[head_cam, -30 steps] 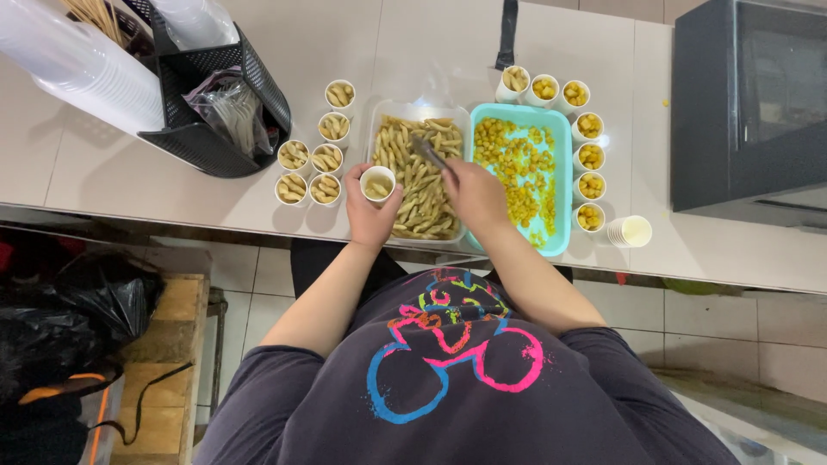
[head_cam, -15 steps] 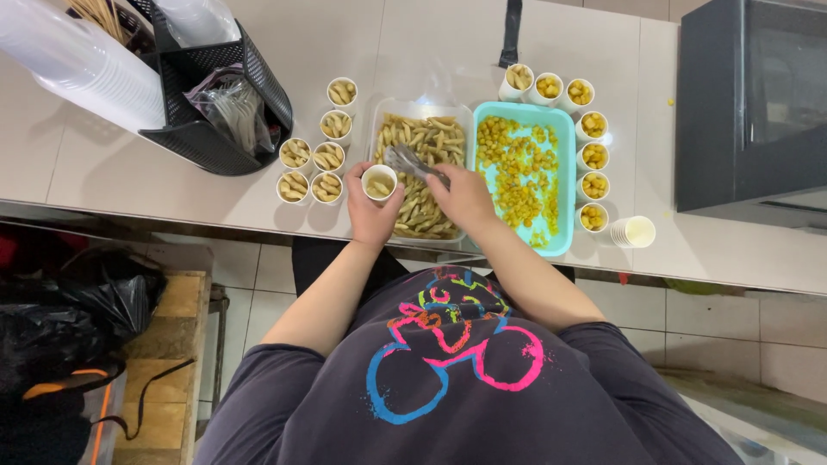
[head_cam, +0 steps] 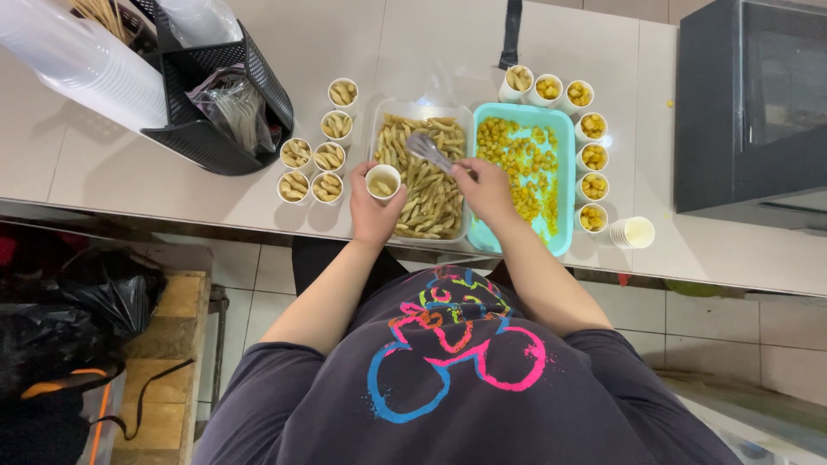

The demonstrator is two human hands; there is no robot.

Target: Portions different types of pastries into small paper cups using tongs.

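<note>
The right hand (head_cam: 484, 187) has swung the tongs (head_cam: 428, 150) up over the pasta tray (head_cam: 419, 110).

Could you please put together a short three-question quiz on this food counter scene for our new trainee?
1. True or false: the left hand holds a small paper cup.
2. The tongs in the right hand are over which tray? A) clear tray of pale strips B) teal tray of yellow pieces
3. Fill in: the stack of empty cups stands to the ___ of the teal tray.

Key: 1 true; 2 A; 3 right.
</note>
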